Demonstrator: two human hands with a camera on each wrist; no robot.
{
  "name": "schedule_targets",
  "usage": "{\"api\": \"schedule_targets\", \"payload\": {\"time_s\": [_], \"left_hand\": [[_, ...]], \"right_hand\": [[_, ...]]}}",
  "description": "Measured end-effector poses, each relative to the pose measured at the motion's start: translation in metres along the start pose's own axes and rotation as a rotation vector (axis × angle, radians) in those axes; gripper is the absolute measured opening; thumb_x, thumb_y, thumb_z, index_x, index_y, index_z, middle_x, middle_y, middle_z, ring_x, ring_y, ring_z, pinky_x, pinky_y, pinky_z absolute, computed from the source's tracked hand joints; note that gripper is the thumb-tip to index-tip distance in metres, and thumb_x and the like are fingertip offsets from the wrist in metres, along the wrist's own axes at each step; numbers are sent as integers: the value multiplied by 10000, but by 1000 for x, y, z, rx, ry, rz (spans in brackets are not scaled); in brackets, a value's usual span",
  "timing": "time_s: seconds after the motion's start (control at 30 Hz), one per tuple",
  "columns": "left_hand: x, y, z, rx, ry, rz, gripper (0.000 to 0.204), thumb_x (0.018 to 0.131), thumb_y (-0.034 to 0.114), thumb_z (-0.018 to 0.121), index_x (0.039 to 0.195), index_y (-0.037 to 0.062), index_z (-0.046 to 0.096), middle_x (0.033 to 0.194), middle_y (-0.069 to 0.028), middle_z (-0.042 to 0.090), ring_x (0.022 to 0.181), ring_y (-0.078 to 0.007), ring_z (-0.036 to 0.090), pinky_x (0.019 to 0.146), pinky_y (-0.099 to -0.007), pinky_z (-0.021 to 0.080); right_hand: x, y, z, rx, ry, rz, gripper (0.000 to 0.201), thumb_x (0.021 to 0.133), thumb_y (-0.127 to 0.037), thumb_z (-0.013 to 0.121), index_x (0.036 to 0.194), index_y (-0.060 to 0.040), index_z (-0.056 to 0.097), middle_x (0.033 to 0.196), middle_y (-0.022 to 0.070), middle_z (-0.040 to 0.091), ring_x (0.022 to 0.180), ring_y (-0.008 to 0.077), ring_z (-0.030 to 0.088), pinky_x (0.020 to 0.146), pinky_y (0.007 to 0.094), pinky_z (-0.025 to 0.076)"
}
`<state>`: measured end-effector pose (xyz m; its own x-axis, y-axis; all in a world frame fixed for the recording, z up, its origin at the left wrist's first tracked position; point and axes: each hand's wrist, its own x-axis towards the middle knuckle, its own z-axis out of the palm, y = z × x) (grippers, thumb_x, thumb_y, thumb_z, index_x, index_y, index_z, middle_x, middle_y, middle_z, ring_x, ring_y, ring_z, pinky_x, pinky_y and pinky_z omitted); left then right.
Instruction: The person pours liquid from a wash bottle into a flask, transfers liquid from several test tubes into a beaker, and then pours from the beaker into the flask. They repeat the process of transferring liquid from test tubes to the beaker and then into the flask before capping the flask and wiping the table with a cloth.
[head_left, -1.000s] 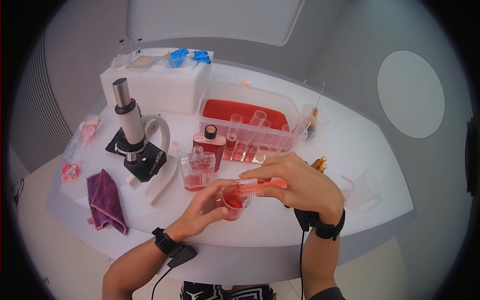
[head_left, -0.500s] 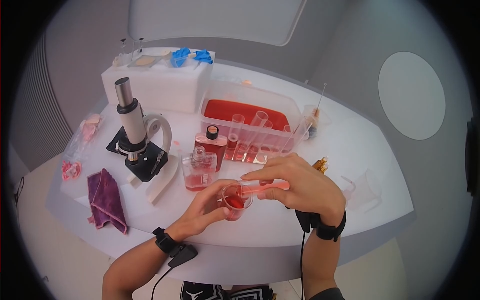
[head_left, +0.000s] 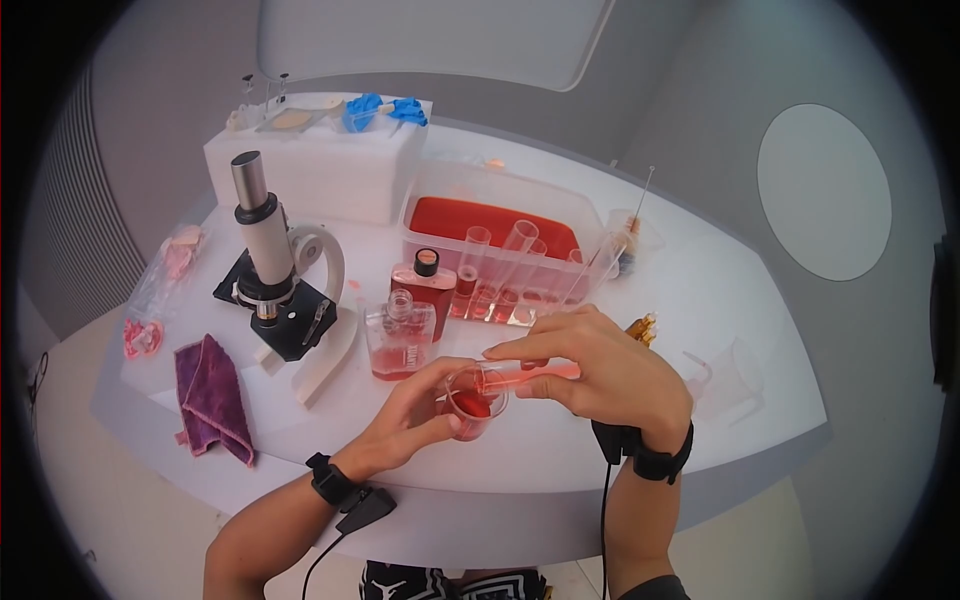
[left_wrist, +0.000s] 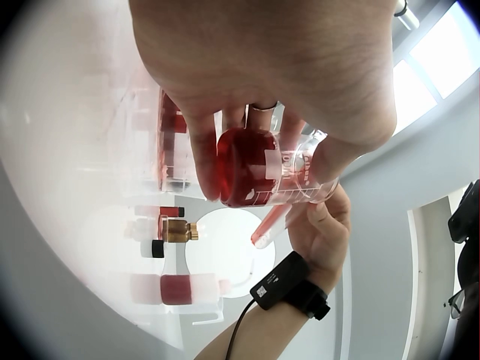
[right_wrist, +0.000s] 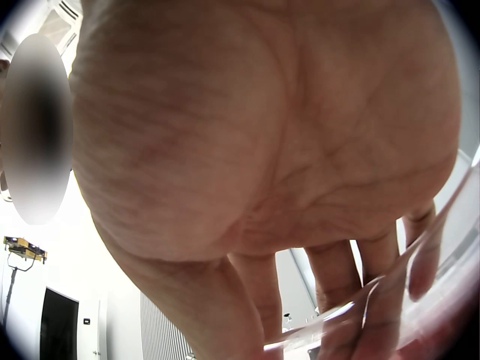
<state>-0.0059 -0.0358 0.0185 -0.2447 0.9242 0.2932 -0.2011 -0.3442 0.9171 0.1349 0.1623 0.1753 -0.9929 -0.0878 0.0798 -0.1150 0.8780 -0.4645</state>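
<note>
In the head view my left hand [head_left: 405, 412] grips a small glass beaker [head_left: 478, 412] of red liquid, fingers and thumb round its sides. My right hand [head_left: 612, 375] pinches a glass test tube [head_left: 545, 371] that lies nearly level, its mouth at the beaker's rim. Pinkish-red liquid shows along the tube. The left wrist view has the beaker [left_wrist: 247, 161] side on, marked with a printed scale, and the tube's rounded end [left_wrist: 264, 234] beyond it. From the right wrist, the palm [right_wrist: 262, 135] fills most of the picture and clear glass crosses the fingers.
Just beyond the beaker stand an uncapped clear bottle [head_left: 400, 350] and a capped bottle [head_left: 432, 283] of red liquid. Several test tubes [head_left: 497, 300] lean before a plastic tub [head_left: 420, 248]. A microscope [head_left: 262, 240] and purple cloth [head_left: 212, 400] occupy the left; a clear jug [head_left: 735, 375] stands right.
Both hands keep almost the same pose, with the tube's mouth staying at the beaker's rim. The beaker has shifted very slightly right in the head view.
</note>
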Motion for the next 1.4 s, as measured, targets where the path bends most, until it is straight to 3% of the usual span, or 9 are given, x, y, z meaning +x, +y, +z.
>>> {"api": "schedule_targets", "payload": {"time_s": [0.13,0.9,1.0,1.4], "left_hand": [[0,0,0,-11,-2,-10,637,983,190,737,1532,57,443,1419,-109,575,1290,-215,571,1110,-421,473],[-1,2,0,-6,-10,-13,600,989,201,735,1502,47,466,1441,-95,520,1336,-216,537,1102,-414,503],[1,1,0,10,-17,7,590,989,188,726,1501,49,468,1444,-95,519,1347,-218,530,1114,-420,493],[1,1,1,13,-12,4,601,986,205,736,1505,59,469,1425,-96,545,1333,-216,541,1130,-416,469]], "right_hand": [[-1,0,2,0,15,38,391,870,-164,792,1251,-77,770,926,152,712,915,345,635,892,437,464],[-5,-12,-1,-40,8,70,402,866,-167,805,1264,-120,779,991,138,703,991,321,632,1029,419,407],[-6,-16,-2,-73,2,110,347,900,-194,800,1235,-106,788,1014,148,728,1055,315,620,1036,411,406],[-5,-22,6,-227,65,79,389,824,-132,841,1210,-156,802,1094,107,723,1128,274,625,1054,390,398]]}}
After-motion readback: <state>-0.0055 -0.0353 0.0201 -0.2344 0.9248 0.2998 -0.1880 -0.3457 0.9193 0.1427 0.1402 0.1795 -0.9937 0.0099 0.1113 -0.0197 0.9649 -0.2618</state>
